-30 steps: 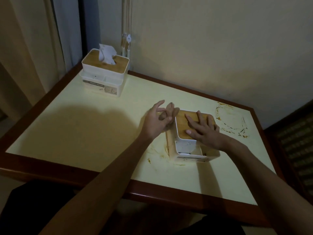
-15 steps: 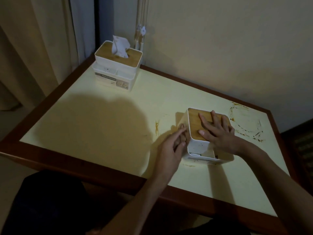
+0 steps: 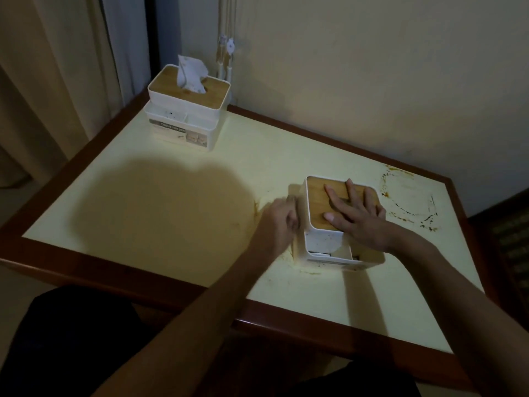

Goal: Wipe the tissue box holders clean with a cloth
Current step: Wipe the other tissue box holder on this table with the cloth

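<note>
The near tissue box holder (image 3: 317, 204) is white with a wooden lid and stands on the right half of the table. My right hand (image 3: 359, 217) lies flat on the lid with its fingers spread. My left hand (image 3: 279, 222) is against the holder's left wall, fingers touching it, and is blurred. No cloth shows in either hand. A second holder (image 3: 183, 133) of the same kind stands at the table's far left corner, with a white tissue (image 3: 190, 74) sticking up out of its lid.
The cream table (image 3: 171, 181) has a dark wooden frame. Brown stains (image 3: 409, 202) ring the top to the right of the near holder, with smaller smears at its left base. A curtain (image 3: 57, 81) hangs at the left and blind cords (image 3: 226, 53) at the wall.
My left hand has slid from the near holder's far left corner back along its left wall towards me. My right hand has stayed on the lid.
</note>
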`<state>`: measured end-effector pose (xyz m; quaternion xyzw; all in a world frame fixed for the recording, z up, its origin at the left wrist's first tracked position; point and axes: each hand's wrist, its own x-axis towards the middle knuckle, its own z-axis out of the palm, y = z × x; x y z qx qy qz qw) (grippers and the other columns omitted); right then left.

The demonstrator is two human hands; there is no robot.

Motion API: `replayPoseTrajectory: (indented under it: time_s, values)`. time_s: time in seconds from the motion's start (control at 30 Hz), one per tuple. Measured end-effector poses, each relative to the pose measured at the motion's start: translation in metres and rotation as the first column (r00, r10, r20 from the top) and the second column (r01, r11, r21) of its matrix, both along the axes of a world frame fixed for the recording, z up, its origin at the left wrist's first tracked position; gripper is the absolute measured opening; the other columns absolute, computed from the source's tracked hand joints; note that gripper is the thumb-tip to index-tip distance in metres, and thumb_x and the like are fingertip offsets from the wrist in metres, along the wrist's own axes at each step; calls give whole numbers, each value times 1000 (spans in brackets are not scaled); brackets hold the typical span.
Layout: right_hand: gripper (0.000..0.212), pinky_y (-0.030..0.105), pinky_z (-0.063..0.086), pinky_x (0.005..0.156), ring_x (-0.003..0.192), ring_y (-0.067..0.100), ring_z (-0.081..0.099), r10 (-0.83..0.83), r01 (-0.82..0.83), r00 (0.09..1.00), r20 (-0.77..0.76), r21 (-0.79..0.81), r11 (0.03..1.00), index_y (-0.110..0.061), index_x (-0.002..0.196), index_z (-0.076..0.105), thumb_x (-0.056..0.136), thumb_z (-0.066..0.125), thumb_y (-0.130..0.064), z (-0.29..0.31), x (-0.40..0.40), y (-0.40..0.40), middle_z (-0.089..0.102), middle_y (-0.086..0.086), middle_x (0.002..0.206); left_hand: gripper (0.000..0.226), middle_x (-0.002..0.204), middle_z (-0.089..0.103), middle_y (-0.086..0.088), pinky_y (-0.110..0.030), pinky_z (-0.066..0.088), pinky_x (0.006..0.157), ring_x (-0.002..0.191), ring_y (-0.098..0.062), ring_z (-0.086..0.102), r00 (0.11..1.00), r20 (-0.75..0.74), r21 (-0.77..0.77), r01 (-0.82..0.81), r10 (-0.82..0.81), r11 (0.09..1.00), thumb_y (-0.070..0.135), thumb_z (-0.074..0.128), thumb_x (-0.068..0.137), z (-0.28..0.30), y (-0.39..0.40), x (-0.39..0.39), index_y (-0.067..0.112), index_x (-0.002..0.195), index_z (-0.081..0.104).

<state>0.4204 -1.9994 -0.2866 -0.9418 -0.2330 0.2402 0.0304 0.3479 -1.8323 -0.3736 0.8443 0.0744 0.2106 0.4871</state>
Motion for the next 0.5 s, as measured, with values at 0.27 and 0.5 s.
replayPoseTrajectory:
  time_s: [0.27,0.5]
  values:
    - [57,53,-9,113,140,33,-29,48,-48,999,16,-29,998,-68,119,-20,76,17,-71,1,0,-3,-31,-4,154,9,91,67,-11,-31,56,65,64,-17,65,935,-183,-58,299,-305,952,8,68,82,-4,7,-49,5,90,71]
    - [56,52,-8,113,140,34,-28,47,-46,999,16,-29,999,-63,124,-20,89,23,-65,2,-1,-5,-32,-3,153,12,96,61,-8,-22,52,67,87,-21,63,940,-285,-95,167,-187,981,21,71,83,-11,0,-57,12,89,76]
